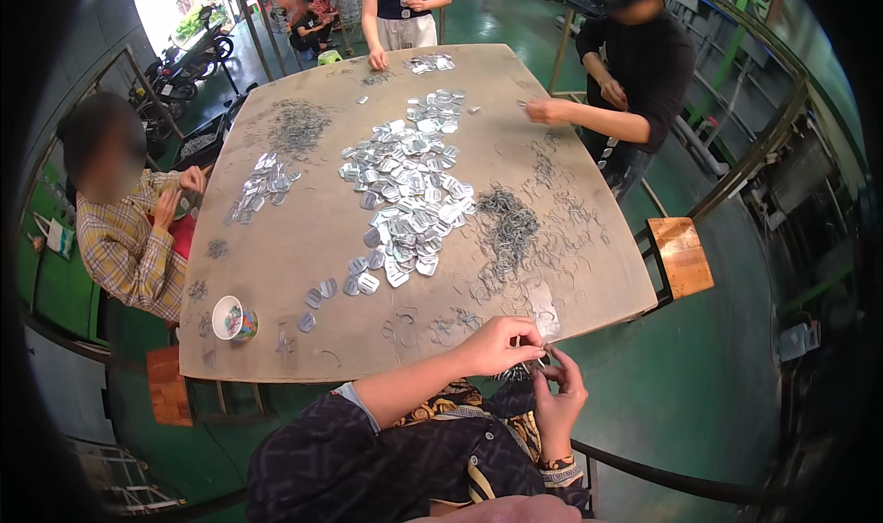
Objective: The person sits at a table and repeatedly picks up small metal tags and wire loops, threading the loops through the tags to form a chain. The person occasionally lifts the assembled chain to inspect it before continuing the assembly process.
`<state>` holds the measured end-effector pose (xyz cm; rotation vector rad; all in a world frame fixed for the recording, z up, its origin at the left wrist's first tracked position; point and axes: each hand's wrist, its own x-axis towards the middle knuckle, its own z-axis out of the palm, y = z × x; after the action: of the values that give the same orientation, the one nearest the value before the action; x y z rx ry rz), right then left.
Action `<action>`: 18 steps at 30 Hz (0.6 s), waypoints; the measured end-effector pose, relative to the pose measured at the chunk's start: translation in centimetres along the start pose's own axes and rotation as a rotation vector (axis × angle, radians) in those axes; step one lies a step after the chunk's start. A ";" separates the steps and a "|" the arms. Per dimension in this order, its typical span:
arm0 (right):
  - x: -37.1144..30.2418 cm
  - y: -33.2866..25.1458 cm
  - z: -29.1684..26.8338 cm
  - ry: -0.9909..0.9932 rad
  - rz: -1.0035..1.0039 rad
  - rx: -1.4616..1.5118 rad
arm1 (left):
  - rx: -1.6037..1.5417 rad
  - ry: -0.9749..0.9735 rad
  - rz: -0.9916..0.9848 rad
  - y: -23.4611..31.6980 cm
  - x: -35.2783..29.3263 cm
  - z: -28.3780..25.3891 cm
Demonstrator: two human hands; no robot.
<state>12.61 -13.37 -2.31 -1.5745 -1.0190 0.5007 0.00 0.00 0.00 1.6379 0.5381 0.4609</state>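
My left hand reaches over the near table edge with its fingertips pinched together. Just beside it, my right hand is curled with thumb and fingers closed on small metal pieces, partly hidden by the fingers. The two hands meet at these pieces, whose exact kind is too small to make out. Close by on the table lie loose bent wire clips. A dense heap of grey wire clips sits farther off, right of a long pile of silver slotted metal plates.
A paper cup with small bits inside stands near the left corner of the brown table. Three people work at the other sides. Wooden stools stand by the table. More plates and clips lie left.
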 end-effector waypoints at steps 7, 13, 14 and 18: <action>0.6 -0.5 0.4 0.053 -0.065 -0.069 | -0.028 0.066 0.223 -0.3 -0.8 -0.1; 0.7 -1.2 0.6 0.056 -0.076 -0.081 | -0.001 0.052 0.202 0.0 -1.0 0.0; 0.5 -1.2 0.4 0.059 -0.075 -0.091 | -0.009 0.050 0.194 0.0 -1.0 0.2; 0.3 -1.6 0.3 0.078 -0.076 -0.074 | 0.052 0.037 0.205 0.1 -0.9 0.3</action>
<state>12.00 -12.99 -0.86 -1.6018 -1.0437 0.3510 -0.60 -0.78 0.06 1.7459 0.4133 0.6338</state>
